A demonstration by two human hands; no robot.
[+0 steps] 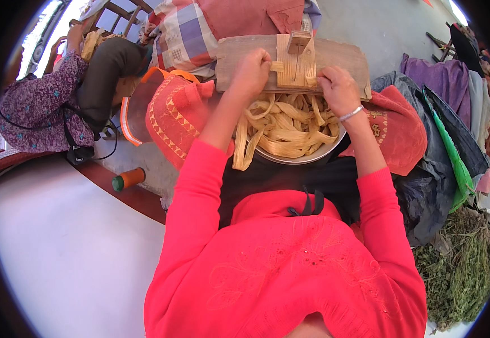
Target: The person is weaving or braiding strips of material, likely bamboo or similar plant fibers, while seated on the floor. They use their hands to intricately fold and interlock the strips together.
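On a wooden board [359,66] in front of me lies a smaller pale wood block [284,56] with a thin upright metal piece and a small wooden cap. My left hand [252,72] is closed at the block's left edge, pinching the end of a flat tan fibre strip [277,66]. At the right edge, my right hand [341,90], with a bracelet on its wrist, pinches a similar tan piece near the block. Whether both hold one strip, I cannot tell. Below the board, a metal bowl [307,160] holds a heap of loose tan strips [290,138], some hanging over its left rim.
Red patterned cloths [172,115] lie on both sides of the bowl. An orange and green spool [128,179] lies on the floor at left. Another person [48,112] sits far left. Dark bags [419,186] and dried green plants [464,270] are at right.
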